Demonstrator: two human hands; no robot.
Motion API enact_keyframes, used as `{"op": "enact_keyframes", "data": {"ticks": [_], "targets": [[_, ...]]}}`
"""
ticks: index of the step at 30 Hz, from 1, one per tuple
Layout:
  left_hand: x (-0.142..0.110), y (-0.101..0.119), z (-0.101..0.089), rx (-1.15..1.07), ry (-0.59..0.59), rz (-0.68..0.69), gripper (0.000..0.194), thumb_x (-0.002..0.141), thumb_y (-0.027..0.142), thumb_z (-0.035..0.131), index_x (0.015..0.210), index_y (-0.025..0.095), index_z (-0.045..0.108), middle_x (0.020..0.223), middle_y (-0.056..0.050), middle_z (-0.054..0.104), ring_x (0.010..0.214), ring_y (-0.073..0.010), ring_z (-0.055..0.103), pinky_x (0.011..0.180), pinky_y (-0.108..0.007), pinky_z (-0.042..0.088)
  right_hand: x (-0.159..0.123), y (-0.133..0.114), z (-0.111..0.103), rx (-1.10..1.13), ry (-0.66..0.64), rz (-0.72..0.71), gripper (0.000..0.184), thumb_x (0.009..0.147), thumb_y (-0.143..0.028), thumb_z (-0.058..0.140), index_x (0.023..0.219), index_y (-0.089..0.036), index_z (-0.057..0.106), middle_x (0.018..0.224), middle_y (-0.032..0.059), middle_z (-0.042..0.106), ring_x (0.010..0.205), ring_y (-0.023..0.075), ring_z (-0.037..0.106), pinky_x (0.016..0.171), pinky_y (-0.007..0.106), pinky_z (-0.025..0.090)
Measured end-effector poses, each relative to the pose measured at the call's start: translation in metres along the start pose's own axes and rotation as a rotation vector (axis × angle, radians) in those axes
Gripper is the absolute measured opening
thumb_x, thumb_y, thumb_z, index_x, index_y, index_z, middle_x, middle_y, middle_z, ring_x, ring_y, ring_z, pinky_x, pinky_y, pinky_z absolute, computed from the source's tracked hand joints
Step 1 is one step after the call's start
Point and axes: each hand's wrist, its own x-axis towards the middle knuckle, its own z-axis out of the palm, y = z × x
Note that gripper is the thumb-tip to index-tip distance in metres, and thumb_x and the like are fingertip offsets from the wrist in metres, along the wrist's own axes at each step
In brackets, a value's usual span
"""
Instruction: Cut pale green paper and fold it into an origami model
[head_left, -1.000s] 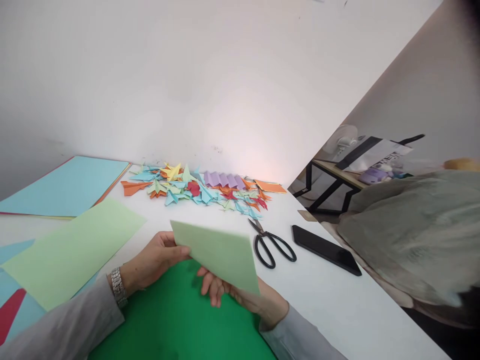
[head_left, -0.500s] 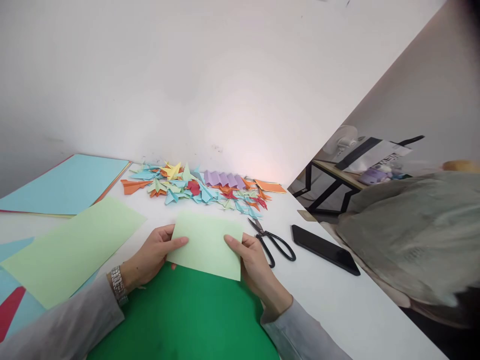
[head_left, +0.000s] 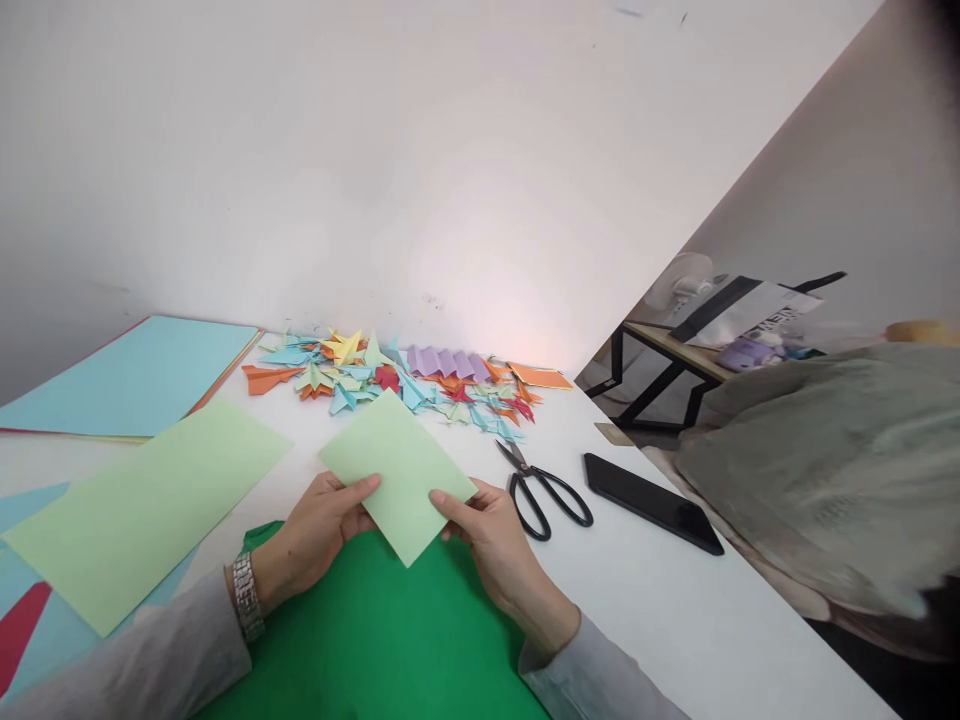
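Observation:
A light green sheet of paper (head_left: 401, 450) is held up in front of me, turned so that one corner points away and one toward me. My left hand (head_left: 330, 515) pinches its lower left edge, thumb on top and fingers beneath. On the lower right edge, my right hand (head_left: 484, 530) grips it in the same way. Below the sheet lies a green surface (head_left: 390, 640). Black-handled scissors (head_left: 536, 490) rest on the white table just beyond my right hand, blades slightly apart.
Folded paper pieces (head_left: 345, 375) in many colours are heaped along the wall, with a pleated purple strip (head_left: 448, 362) among them. To the left lie a larger green sheet (head_left: 150, 510) and a stack of blue paper (head_left: 135, 375). A black phone (head_left: 652, 503) lies at the right.
The green sheet has been turned from lying roughly square to me into a diamond. Both hands still hold it, now at its lower edges.

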Motion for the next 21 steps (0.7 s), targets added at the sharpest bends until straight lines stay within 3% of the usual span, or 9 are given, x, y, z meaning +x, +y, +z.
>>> {"op": "enact_keyframes", "data": {"ticks": [5,8,10,13,15,17,19,21], "targets": [[-0.004,-0.005,0.003,-0.043,0.024,-0.051,0.028,0.078,0.028,0.066,0.104,0.018,0.064,0.112,-0.011,0.067,0.097,-0.0258,0.064,0.077,-0.034,0.054,-0.004,0.005,0.006,-0.112,-0.062,0.008,0.031,0.065,-0.041,0.076,0.077,-0.013,0.068,0.071,0.0046,0.067,0.053,0.0141,0.055,0.052,0.027,0.042],[-0.003,-0.004,-0.001,-0.064,0.028,-0.053,0.033,0.079,0.024,0.066,0.111,0.019,0.060,0.118,-0.010,0.064,0.100,-0.0258,0.063,0.079,-0.036,0.055,-0.002,0.003,0.001,-0.303,-0.025,-0.057,0.035,0.073,-0.049,0.065,0.072,-0.014,0.065,0.062,0.0045,0.064,0.053,0.0171,0.057,0.055,0.029,0.043],[0.001,0.001,-0.007,-0.070,0.108,-0.027,0.034,0.077,0.018,0.067,0.111,0.018,0.060,0.116,-0.011,0.065,0.099,-0.0258,0.064,0.077,-0.036,0.056,0.004,-0.002,-0.010,-0.495,0.119,-0.181,0.037,0.082,-0.048,0.053,0.074,-0.014,0.064,0.067,0.0072,0.065,0.064,0.0209,0.061,0.063,0.032,0.045],[0.007,0.012,-0.016,-0.091,0.205,0.004,0.031,0.076,0.011,0.066,0.106,0.016,0.061,0.107,-0.011,0.069,0.093,-0.0252,0.067,0.072,-0.035,0.058,0.015,-0.011,-0.031,-0.918,0.459,-0.350,0.032,0.087,-0.029,0.042,0.107,-0.014,0.061,0.106,0.0137,0.065,0.094,0.0254,0.060,0.082,0.038,0.043],[0.008,0.017,-0.019,-0.114,0.238,0.012,0.027,0.078,0.009,0.062,0.104,0.015,0.061,0.101,-0.011,0.071,0.090,-0.0250,0.068,0.069,-0.035,0.059,0.019,-0.015,-0.043,-1.320,0.558,-0.254,0.044,0.083,-0.014,0.038,0.125,-0.011,0.050,0.116,0.0183,0.059,0.107,0.0294,0.054,0.088,0.043,0.039],[0.008,0.020,-0.021,-0.132,0.259,0.007,0.023,0.081,0.008,0.058,0.103,0.013,0.061,0.095,-0.011,0.072,0.087,-0.0247,0.069,0.068,-0.035,0.059,0.021,-0.015,-0.050,-1.607,0.631,-0.064,0.050,0.084,-0.011,0.037,0.133,-0.010,0.043,0.122,0.0243,0.052,0.114,0.0361,0.048,0.087,0.053,0.037],[0.008,0.020,-0.022,-0.145,0.263,-0.010,0.020,0.082,0.008,0.055,0.101,0.012,0.062,0.091,-0.011,0.072,0.084,-0.0244,0.070,0.067,-0.035,0.059,0.020,-0.013,-0.053,-1.745,0.555,0.118,0.050,0.086,-0.011,0.033,0.135,-0.011,0.041,0.124,0.0295,0.048,0.115,0.0425,0.045,0.081,0.061,0.035],[0.008,0.020,-0.022,-0.154,0.249,-0.032,0.018,0.083,0.009,0.055,0.099,0.012,0.063,0.090,-0.011,0.072,0.082,-0.0241,0.070,0.068,-0.034,0.059,0.017,-0.013,-0.053,-1.774,0.444,0.195,0.052,0.086,-0.011,0.030,0.138,-0.010,0.037,0.119,0.0315,0.050,0.108,0.0425,0.050,0.075,0.060,0.039]]}}
